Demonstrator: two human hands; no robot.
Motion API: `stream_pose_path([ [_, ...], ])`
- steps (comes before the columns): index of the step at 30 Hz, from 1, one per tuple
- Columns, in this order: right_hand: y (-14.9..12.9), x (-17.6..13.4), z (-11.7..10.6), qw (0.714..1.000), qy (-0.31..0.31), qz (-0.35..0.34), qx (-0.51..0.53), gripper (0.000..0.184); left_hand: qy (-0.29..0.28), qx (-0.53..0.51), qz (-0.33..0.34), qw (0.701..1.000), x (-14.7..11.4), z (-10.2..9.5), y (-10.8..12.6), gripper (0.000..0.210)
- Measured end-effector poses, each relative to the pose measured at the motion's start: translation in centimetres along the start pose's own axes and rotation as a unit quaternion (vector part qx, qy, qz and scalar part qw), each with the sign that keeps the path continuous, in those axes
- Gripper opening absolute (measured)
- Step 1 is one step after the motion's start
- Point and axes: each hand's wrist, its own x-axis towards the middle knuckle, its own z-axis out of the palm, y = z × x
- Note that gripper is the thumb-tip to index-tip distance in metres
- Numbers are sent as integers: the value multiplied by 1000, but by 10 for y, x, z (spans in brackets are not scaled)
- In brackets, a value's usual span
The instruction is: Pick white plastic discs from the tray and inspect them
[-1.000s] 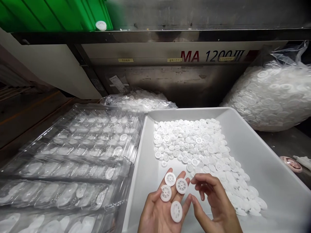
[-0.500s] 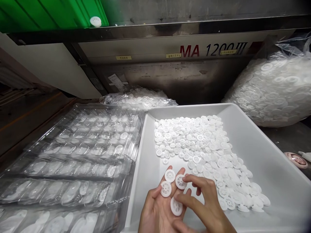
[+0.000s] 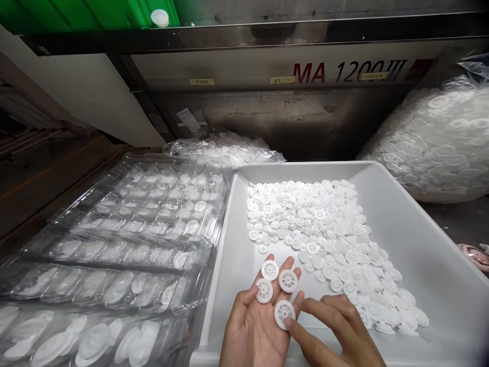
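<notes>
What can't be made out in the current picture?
All in the head view:
White spoked plastic wheels on the bare left hand: undersides hidden against it.
Bare right hand: wrist cut off by bottom edge.
Green ribbed plastic container: top cut off by upper edge.
White printed label: text too small.

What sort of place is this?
Probably a factory floor: a machine panel marked MA 1200III, a bin of white spoked discs, and a clear bag full of similar ones.
</notes>
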Motion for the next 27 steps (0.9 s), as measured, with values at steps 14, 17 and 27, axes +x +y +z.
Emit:
stream_pose_path([
  [14,-1,9,-7,987,-37,99,124,31,4,-18,4,1000,2,3,0,59],
  [17,7,8,-17,960,-13,209,185,31,15,-16,6,1000,2,2,0,58],
  [27,27,-4,-16,793,84,522,302,35,65,-41,0,997,-3,15,1,53],
])
